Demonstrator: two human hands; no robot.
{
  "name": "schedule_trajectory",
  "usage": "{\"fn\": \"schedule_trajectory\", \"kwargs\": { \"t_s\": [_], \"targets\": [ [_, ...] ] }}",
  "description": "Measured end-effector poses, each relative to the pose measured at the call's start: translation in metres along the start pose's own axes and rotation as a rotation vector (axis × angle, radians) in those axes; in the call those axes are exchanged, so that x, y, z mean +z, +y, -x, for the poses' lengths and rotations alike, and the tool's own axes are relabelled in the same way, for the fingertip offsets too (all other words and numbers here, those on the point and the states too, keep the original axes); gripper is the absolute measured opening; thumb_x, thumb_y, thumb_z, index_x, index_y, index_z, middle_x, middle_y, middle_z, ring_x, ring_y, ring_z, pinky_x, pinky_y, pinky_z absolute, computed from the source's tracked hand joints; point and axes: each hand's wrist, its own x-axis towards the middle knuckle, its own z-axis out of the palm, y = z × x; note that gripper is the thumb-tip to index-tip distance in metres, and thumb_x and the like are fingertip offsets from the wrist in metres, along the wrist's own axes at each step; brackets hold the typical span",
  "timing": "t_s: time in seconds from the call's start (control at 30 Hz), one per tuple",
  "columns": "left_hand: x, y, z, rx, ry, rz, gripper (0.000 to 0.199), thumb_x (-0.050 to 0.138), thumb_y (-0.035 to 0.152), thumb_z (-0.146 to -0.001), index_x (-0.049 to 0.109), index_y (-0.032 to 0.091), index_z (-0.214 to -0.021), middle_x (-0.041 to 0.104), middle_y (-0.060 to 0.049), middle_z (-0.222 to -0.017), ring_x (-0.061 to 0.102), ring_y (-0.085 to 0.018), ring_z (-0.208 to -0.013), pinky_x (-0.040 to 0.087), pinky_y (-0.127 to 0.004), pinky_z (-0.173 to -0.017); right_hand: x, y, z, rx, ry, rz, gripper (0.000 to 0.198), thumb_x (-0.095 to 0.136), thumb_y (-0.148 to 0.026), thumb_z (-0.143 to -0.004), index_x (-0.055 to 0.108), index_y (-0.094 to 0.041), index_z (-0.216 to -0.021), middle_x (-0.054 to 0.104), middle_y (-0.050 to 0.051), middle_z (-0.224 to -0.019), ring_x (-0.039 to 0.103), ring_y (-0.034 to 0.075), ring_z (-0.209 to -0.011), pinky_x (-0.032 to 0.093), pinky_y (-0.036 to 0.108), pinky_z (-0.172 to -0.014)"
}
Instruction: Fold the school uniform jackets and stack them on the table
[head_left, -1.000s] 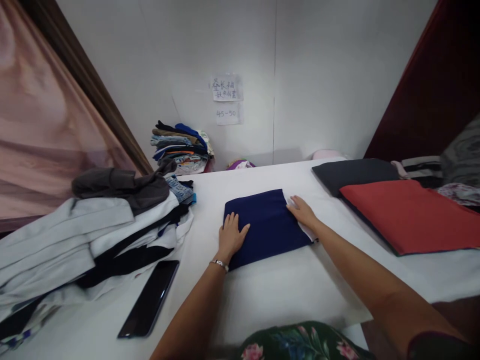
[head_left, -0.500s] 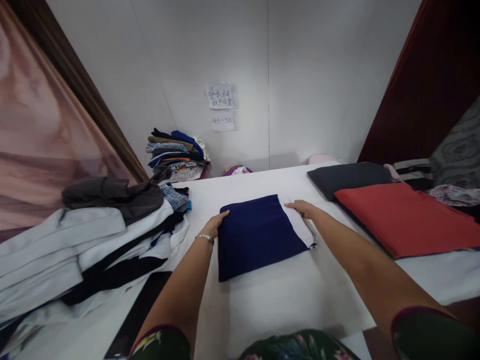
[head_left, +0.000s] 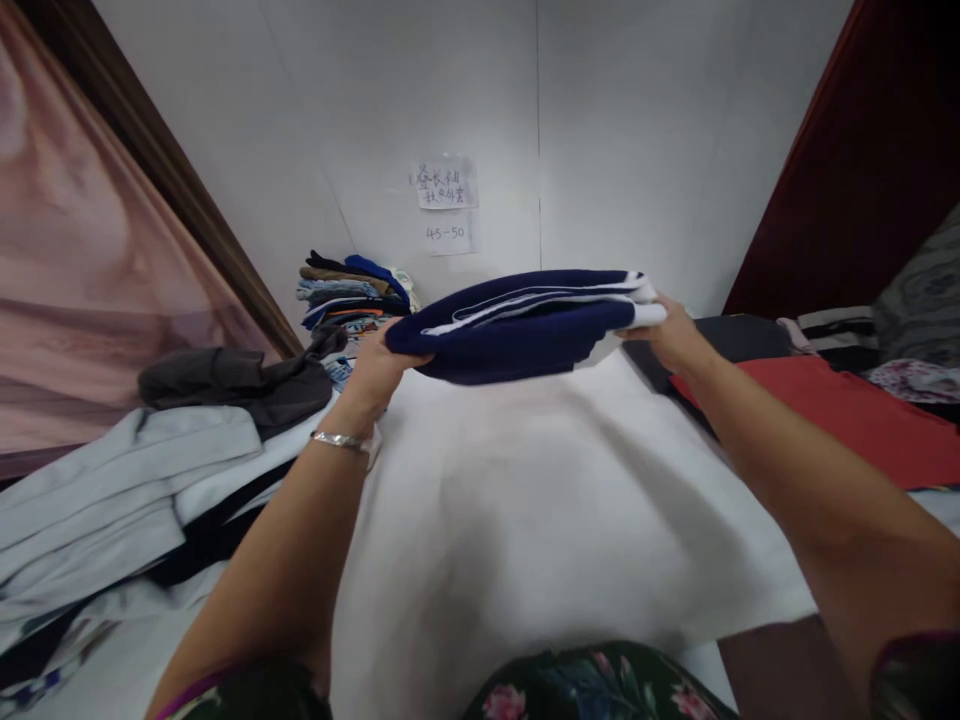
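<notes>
Navy cloth (head_left: 510, 345) lifted (folded), gripped at ends

Handwritten papers (head_left: 448, 205) on pale wall (head_left: 637, 140)

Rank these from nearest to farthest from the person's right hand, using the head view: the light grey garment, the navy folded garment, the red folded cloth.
1. Navy folded garment: in the right hand, gripped at its right end.
2. Red folded cloth: on the right side, beyond the right forearm.
3. Light grey garment: across on the far left.
</notes>
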Motion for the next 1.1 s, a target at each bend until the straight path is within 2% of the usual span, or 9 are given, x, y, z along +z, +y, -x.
{"fn": "schedule_trajectory", "kwargs": {
  "t_s": [0.07, 0.17, 0.27, 0.37, 0.5, 0.63, 0.73, 0.87, 1.1],
  "targets": [
    [-0.003, -0.001, 0.028, 0.133, -0.066, -0.191, 0.041, 0.075, 0.027, -0.059, 0.064, 0.017, -0.096, 0.068, -0.004, -0.100, 0.060, -0.025, -0.104, 0.044, -0.040, -0.099, -0.011, 0.003, 0.028, -0.049, 0.010, 0.154, 0.038, 0.081, -0.033, -0.060, 0.068, -0.022, -0.094, 0.072, 0.000, -0.094, 0.065, 0.023, -0.092, 0.052, 0.036, -0.083],
    [0.003, -0.032, 0.096, 0.240, -0.259, -0.367, 0.025, 0.061, 0.019, -0.070, 0.063, 0.021, -0.095, 0.067, -0.007, -0.112, 0.058, -0.023, -0.112, 0.041, -0.041, -0.104, -0.020, 0.034, 0.095, 0.016, -0.059, 0.248, 0.032, 0.079, -0.038, -0.061, 0.071, -0.023, -0.088, 0.072, 0.003, -0.101, 0.062, 0.028, -0.105, 0.048, 0.041, -0.094],
    [0.012, -0.076, 0.169, 0.204, -0.558, -0.523, 0.043, 0.051, 0.002, -0.062, 0.064, 0.023, -0.097, 0.068, -0.005, -0.114, 0.056, -0.022, -0.117, 0.040, -0.044, -0.106, -0.023, 0.070, 0.164, 0.182, -0.244, 0.277, 0.026, 0.079, -0.035, -0.057, 0.073, -0.025, -0.079, 0.074, 0.006, -0.098, 0.059, 0.031, -0.114, 0.041, 0.047, -0.104],
    [0.014, -0.103, 0.215, 0.099, -0.667, -0.588, 0.063, 0.043, -0.005, -0.054, 0.063, 0.024, -0.107, 0.062, -0.004, -0.128, 0.048, -0.021, -0.129, 0.038, -0.045, -0.110, -0.030, 0.088, 0.202, 0.373, -0.386, 0.286, 0.023, 0.070, -0.026, -0.060, 0.075, -0.026, -0.082, 0.071, 0.005, -0.111, 0.049, 0.030, -0.128, 0.038, 0.050, -0.108],
    [0.008, -0.103, 0.225, 0.071, -0.628, -0.543, 0.072, 0.037, -0.006, -0.056, 0.060, 0.024, -0.117, 0.058, -0.003, -0.135, 0.042, -0.017, -0.134, 0.035, -0.046, -0.113, -0.041, 0.079, 0.205, 0.467, -0.462, 0.281, 0.046, 0.055, -0.016, -0.060, 0.075, -0.028, -0.099, 0.064, -0.001, -0.126, 0.039, 0.026, -0.137, 0.029, 0.049, -0.115],
    [0.005, -0.083, 0.222, -0.043, -0.589, -0.472, 0.062, 0.038, -0.001, -0.063, 0.063, 0.023, -0.115, 0.058, -0.004, -0.134, 0.046, -0.018, -0.132, 0.036, -0.044, -0.112, -0.038, 0.055, 0.205, 0.428, -0.259, 0.365, 0.049, 0.050, -0.017, -0.069, 0.070, -0.026, -0.113, 0.061, -0.001, -0.130, 0.047, 0.023, -0.131, 0.026, 0.044, -0.117],
    [0.011, -0.071, 0.225, -0.132, -0.543, -0.459, 0.046, 0.048, 0.013, -0.076, 0.062, 0.024, -0.118, 0.057, -0.006, -0.135, 0.048, -0.022, -0.130, 0.041, -0.043, -0.109, -0.024, 0.040, 0.217, 0.259, -0.161, 0.468, 0.038, 0.050, -0.027, -0.082, 0.068, -0.026, -0.115, 0.063, 0.001, -0.128, 0.051, 0.024, -0.127, 0.032, 0.046, -0.113],
    [0.026, -0.069, 0.231, -0.080, -0.434, -0.624, 0.037, 0.058, 0.032, -0.081, 0.062, 0.022, -0.117, 0.057, -0.009, -0.133, 0.052, -0.026, -0.124, 0.043, -0.046, -0.106, -0.003, 0.035, 0.234, 0.037, -0.323, 0.650, 0.036, 0.053, -0.035, -0.087, 0.065, -0.027, -0.120, 0.059, 0.005, -0.133, 0.046, 0.027, -0.131, 0.030, 0.053, -0.112],
    [0.034, -0.071, 0.233, -0.008, -0.367, -0.834, 0.027, 0.051, 0.016, -0.080, 0.063, 0.024, -0.103, 0.063, -0.007, -0.112, 0.057, -0.025, -0.108, 0.052, -0.038, -0.087, 0.005, 0.052, 0.248, -0.061, -0.449, 0.868, 0.035, 0.043, -0.024, -0.093, 0.064, -0.024, -0.122, 0.061, 0.008, -0.130, 0.055, 0.024, -0.122, 0.031, 0.054, -0.110]
  ]
}}
